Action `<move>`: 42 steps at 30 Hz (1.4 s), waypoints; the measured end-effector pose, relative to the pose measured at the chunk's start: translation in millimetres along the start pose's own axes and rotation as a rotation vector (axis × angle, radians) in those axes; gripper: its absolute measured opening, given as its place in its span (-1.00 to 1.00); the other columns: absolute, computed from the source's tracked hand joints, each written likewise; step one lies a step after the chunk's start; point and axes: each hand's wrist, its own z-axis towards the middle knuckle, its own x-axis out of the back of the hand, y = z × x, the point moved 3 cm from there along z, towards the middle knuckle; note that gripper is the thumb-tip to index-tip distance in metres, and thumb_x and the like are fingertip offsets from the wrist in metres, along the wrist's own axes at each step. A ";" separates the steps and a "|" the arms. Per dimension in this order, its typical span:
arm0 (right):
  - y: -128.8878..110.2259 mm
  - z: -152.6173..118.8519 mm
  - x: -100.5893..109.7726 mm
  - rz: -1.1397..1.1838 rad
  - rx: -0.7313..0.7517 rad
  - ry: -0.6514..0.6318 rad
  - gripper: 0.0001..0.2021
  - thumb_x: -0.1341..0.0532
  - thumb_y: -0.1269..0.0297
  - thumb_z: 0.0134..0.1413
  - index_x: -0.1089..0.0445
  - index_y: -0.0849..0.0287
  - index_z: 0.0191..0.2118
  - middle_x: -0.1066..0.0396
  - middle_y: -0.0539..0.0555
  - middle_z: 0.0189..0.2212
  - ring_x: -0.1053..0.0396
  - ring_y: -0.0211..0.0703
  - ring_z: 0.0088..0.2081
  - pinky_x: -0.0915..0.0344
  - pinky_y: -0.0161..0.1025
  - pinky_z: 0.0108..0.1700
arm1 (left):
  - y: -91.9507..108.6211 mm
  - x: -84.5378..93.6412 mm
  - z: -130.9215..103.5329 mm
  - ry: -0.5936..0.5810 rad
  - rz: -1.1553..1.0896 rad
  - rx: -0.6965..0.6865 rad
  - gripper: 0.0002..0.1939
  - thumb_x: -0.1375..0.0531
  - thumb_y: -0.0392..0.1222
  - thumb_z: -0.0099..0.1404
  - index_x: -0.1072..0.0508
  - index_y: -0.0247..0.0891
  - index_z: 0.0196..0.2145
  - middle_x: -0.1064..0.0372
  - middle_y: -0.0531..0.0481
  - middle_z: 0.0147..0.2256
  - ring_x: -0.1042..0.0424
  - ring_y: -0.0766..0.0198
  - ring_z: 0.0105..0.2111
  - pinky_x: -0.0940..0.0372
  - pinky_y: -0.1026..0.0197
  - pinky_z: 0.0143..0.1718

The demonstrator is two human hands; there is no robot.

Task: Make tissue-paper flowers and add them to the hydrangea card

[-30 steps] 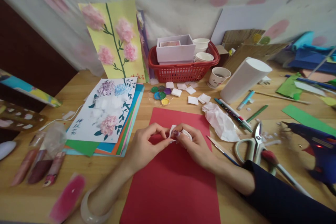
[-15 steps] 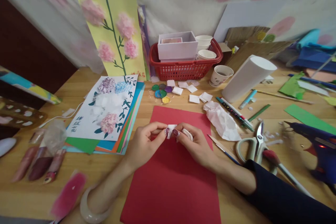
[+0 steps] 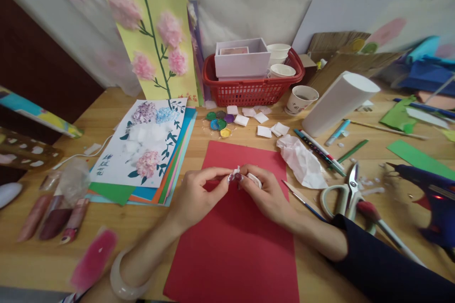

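Since the earlier frame, half a second before, the thumb tips have drawn closer together, and the small white piece (image 3: 236,170), then spread flat between them, now shows narrower and bunched. The left hand (image 3: 197,196) is nearly closed at the tips, thumb and forefinger pinching the near side of that piece; its other fingers are curled and partly hidden. The right hand (image 3: 266,194) is likewise drawn in, thumb and forefinger on the opposite side of the same piece, while a second white wad (image 3: 254,180) sits tucked within its curled fingers; whether the two whites are joined cannot be determined. The piece is located above the upper part of a red sheet (image 3: 234,251), which lies flat on the wooden table (image 3: 138,227). A pale bangle (image 3: 122,278) is worn on the left wrist; a dark sleeve (image 3: 384,265) covers the right forearm. Beyond the sheet lie loose white squares (image 3: 264,131), with coloured paint pots (image 3: 225,132) beside them and a red basket (image 3: 245,94) behind. Crumpled white paper (image 3: 302,162) rests at the sheet's upper right edge. Right of the sheet are a slim paintbrush (image 3: 304,202), scissors (image 3: 353,182) with pale handles, and, farther out, a blue glue gun (image 3: 435,194) with a red light showing
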 end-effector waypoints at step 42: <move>0.3 0.0 1.4 0.031 -0.016 -0.003 -0.81 -0.11 0.23 0.17 -0.33 0.18 -0.41 -0.20 -0.07 -0.55 -0.09 -0.29 -0.50 -0.07 -0.34 -0.43 | -8.5 6.1 2.0 0.233 -0.177 0.094 -0.90 -0.23 -0.25 0.20 -0.56 -0.23 -0.34 -0.59 0.03 -0.35 -0.55 0.29 -0.34 -0.41 0.34 -0.29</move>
